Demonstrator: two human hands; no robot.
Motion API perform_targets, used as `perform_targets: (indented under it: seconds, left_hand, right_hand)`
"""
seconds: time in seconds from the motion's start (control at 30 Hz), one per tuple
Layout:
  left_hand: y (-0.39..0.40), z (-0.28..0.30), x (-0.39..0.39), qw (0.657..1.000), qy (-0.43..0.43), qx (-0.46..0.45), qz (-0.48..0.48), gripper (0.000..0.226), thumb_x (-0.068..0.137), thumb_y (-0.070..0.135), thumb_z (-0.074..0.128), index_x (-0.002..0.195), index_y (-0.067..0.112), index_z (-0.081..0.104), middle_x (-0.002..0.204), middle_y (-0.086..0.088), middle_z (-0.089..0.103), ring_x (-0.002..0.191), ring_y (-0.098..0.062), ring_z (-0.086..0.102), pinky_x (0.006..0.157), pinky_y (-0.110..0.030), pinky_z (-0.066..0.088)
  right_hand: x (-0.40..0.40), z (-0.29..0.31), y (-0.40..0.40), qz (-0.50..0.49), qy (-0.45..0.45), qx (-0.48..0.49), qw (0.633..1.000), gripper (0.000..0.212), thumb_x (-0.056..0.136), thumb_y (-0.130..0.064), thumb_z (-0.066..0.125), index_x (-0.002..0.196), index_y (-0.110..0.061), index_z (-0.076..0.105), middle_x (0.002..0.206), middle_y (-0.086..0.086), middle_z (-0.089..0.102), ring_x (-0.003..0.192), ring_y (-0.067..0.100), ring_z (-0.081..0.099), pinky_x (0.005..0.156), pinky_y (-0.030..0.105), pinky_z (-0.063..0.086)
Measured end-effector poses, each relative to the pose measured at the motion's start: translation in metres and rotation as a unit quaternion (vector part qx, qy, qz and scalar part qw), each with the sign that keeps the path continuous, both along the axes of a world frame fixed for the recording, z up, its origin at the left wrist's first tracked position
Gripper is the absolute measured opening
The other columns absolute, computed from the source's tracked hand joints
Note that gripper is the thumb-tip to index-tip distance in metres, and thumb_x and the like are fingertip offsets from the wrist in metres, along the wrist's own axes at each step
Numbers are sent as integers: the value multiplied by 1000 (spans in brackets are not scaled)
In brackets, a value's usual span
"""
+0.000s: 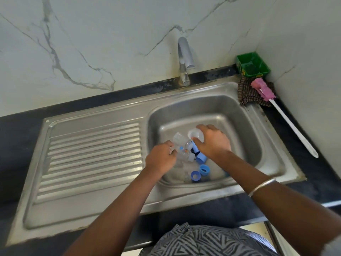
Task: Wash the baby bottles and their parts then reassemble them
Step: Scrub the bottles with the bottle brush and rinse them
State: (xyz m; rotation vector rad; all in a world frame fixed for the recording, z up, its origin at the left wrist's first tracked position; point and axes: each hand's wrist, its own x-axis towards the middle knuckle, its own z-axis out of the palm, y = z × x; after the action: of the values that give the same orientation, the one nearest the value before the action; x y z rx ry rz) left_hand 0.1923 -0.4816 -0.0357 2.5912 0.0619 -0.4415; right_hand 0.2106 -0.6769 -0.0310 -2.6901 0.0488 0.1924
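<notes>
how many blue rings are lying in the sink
2: one blue ring and another side by side near the basin's front, below the hands. More may be hidden under the hands.

The sink [273, 137] was seen to be of brushed steel with a dull sheen, its draining board ribbed. The tap [185, 58] was of polished metal. The bottles [181, 146] appeared as clear plastic, the collars [200, 170] as matt blue plastic. The bench [20, 126] was dark and matt, the wall [92, 43] glossy veined marble. The cloth [248, 95] was woven, the brush head [263, 88] spongy pink, the tub [252, 64] green plastic.
</notes>
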Motion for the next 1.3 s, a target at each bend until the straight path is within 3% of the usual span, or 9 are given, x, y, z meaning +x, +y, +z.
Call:
perform_targets:
  seconds: [0.1, 0.23, 0.37, 0.6, 0.77, 0.87, 1.0, 1.13, 1.3]
  left_hand:
    - [18, -2, -8, 999, -4, -26, -24, 31, 96, 32, 52, 124, 22, 61, 117, 1, 67, 104, -19, 63, 83, -31, 50]
    - [49, -7, -24, 997, -45, -46, -30, 22, 95, 32, 54, 110, 23, 66, 109, 4, 68, 102, -18, 64, 85, -33, 52]
    - [101, -7, -46, 995, -83, -50, 2, 21, 94, 34, 52, 105, 25, 67, 102, 6, 66, 97, -14, 63, 82, -38, 54]
    - [245, -6, -97, 960, -161, -66, 220, 26, 97, 10, 49, 111, 21, 68, 108, 5, 67, 99, -13, 61, 86, -28, 47]
    - [321, -4, -125, 917, -169, -51, 359, 27, 98, 12, 47, 116, 16, 68, 114, -3, 69, 107, -22, 62, 92, -31, 45]
    - [346, 1, -135, 895, -161, -63, 412, 27, 98, 18, 49, 118, 18, 67, 115, 1, 68, 108, -22, 62, 94, -35, 48]
    - [373, 9, -145, 882, -153, -80, 439, 27, 96, 17, 52, 119, 16, 66, 113, 1, 67, 103, -18, 62, 87, -31, 49]
    - [391, 11, -150, 870, -154, -86, 461, 24, 97, 17, 51, 117, 16, 65, 109, 1, 67, 96, -17, 63, 80, -27, 49]
    - [401, 13, -150, 868, -149, -95, 464, 22, 95, 16, 53, 112, 17, 67, 104, 2, 69, 90, -12, 63, 65, -15, 42]
  right_hand:
    - [-5, 16, 28, -36, -33, 62, 997, 54, 91, -47, 62, 139, -25, 49, 127, 5, 62, 112, 30, 61, 89, 36, 48]
    - [-5, 45, 78, -13, -66, 123, 990, 49, 83, -42, 74, 126, -23, 60, 117, 1, 67, 108, 24, 62, 88, 29, 46]
    - [-9, 64, 144, 79, -95, 164, 979, 49, 80, -34, 76, 125, -26, 58, 106, -3, 64, 99, 19, 61, 79, 21, 41]
    - [-35, 55, 249, 228, -59, 159, 959, 58, 84, -42, 75, 131, -19, 51, 118, 5, 65, 102, 25, 62, 87, 35, 50]
    - [-63, 29, 312, 362, -9, 146, 921, 63, 90, -48, 67, 143, -22, 44, 131, 5, 60, 117, 23, 57, 100, 36, 47]
    - [-74, 24, 342, 410, 25, 131, 902, 67, 93, -45, 65, 150, -24, 38, 144, 4, 51, 128, 22, 49, 105, 28, 37]
    - [-82, 20, 374, 438, 39, 137, 888, 64, 93, -40, 66, 148, -22, 39, 140, 4, 51, 125, 22, 50, 100, 27, 38]
    - [-86, 18, 397, 455, 45, 128, 880, 66, 94, -41, 64, 150, -21, 36, 145, 6, 48, 130, 25, 47, 108, 36, 40]
    - [-90, 16, 418, 476, 50, 110, 871, 67, 94, -41, 64, 151, -21, 34, 149, 6, 45, 132, 25, 46, 109, 35, 38]
